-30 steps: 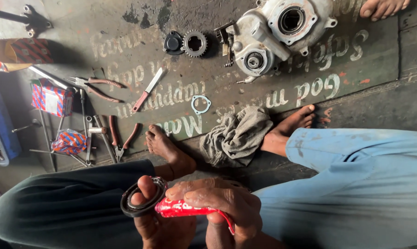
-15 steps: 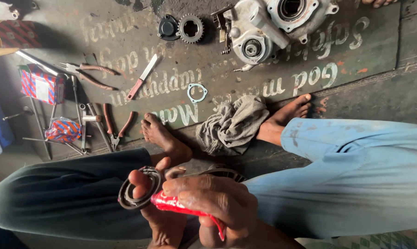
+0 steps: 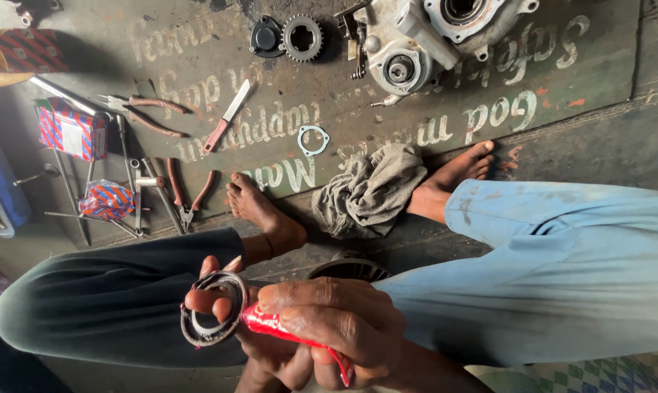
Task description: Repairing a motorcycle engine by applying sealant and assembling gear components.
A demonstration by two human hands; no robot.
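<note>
View has tilted down since earlier: engine casing (image 3: 423,40) now cut off at top. Right hand (image 3: 336,327) fingers clamp red tube (image 3: 285,331), nozzle at ring seal (image 3: 214,318); left hand (image 3: 219,302) fingers pinch the seal over the lap. Left palm hidden.

a floor-level repair workshop, likely for small engines. beyond the grip, a grey engine casing (image 3: 423,36) and a toothed gear (image 3: 302,38) lie on a painted mat (image 3: 562,80) on the floor, with pliers (image 3: 187,193), a gasket (image 3: 313,140), a greasy rag (image 3: 369,191) and small parts boxes (image 3: 72,131) nearby.
</note>
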